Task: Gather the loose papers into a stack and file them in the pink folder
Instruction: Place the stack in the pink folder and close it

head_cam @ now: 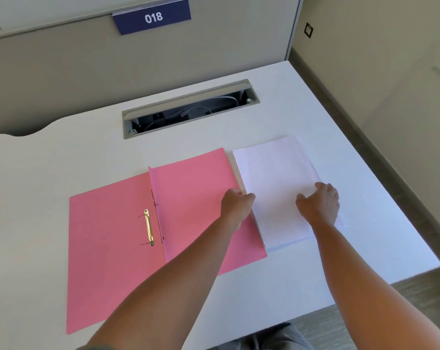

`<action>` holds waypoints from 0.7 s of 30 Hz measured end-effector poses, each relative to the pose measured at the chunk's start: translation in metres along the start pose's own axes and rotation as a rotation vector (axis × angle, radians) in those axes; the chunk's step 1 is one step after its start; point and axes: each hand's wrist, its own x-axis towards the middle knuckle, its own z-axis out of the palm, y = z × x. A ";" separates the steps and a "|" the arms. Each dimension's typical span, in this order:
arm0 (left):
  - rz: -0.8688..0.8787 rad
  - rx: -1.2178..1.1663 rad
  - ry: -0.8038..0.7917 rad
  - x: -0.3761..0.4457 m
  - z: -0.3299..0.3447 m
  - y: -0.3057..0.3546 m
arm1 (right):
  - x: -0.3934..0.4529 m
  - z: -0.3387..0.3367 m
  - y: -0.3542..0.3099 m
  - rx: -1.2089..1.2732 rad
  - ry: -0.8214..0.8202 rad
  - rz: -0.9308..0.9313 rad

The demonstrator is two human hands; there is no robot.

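Note:
The pink folder (188, 198) lies open and flat on the white desk (62, 160), with a gold metal fastener (148, 227) on its left half. A neat stack of white papers (272, 173) lies just right of the folder, its left edge over the folder's right edge. My left hand (236, 205) grips the stack's left edge, fingers curled at it. On the right side of the stack, my right hand (320, 202) has its fingers bent down over the right edge and its thumb on the top sheet.
A grey cable slot (191, 109) with wires inside is cut into the desk behind the folder. A beige partition with a blue "018" sign (152, 17) stands at the back. The desk's right edge (365, 157) drops to a carpeted floor.

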 end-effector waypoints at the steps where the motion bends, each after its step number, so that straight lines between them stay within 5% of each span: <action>1: -0.018 -0.029 0.003 0.000 0.002 0.001 | -0.001 0.001 0.002 -0.022 -0.018 0.003; 10: -0.222 -0.086 -0.064 0.011 0.025 0.012 | -0.001 0.002 0.009 -0.100 -0.027 -0.030; 16: -0.261 0.073 0.049 -0.001 0.049 0.027 | -0.002 0.004 0.009 -0.095 -0.045 -0.026; 21: -0.292 -0.046 0.064 -0.003 0.059 0.032 | -0.003 0.004 0.008 -0.103 -0.059 -0.024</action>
